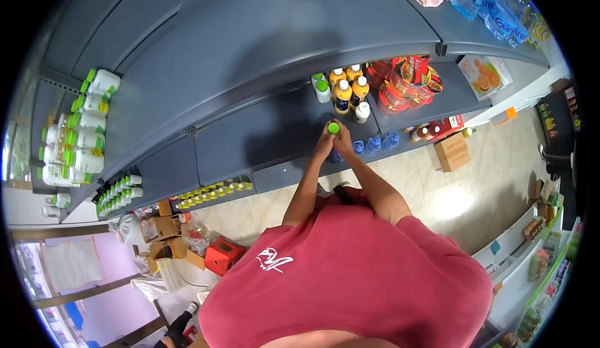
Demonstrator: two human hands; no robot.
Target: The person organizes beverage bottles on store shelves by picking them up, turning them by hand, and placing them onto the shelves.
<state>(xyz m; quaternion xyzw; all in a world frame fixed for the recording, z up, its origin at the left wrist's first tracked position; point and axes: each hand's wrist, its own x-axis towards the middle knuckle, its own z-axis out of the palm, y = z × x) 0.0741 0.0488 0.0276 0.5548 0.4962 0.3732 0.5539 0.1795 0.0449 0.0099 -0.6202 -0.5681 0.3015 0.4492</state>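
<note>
Grey shelving (206, 48) takes up most of the wall in this shop, with pale floor (275, 205) below. Past the right hand (343, 141), off to its right, there's a pile of red tubs (394, 95), and closer in, some yellow-orange bottles (342, 96). Nearest that hand is a white-capped bottle (362, 113). Left hand (324, 144) and right are both wrapped round one green-capped bottle (333, 128), by the shelf's front edge; can't tell if its base touches anything. Honestly, if the grip loosened out there, I reckon it could drop to the floor. Swinging it right and forward too low might clip the white-capped one, and a nudge to those tubs could topple the pile, since they look kinda unevenly stacked.
</note>
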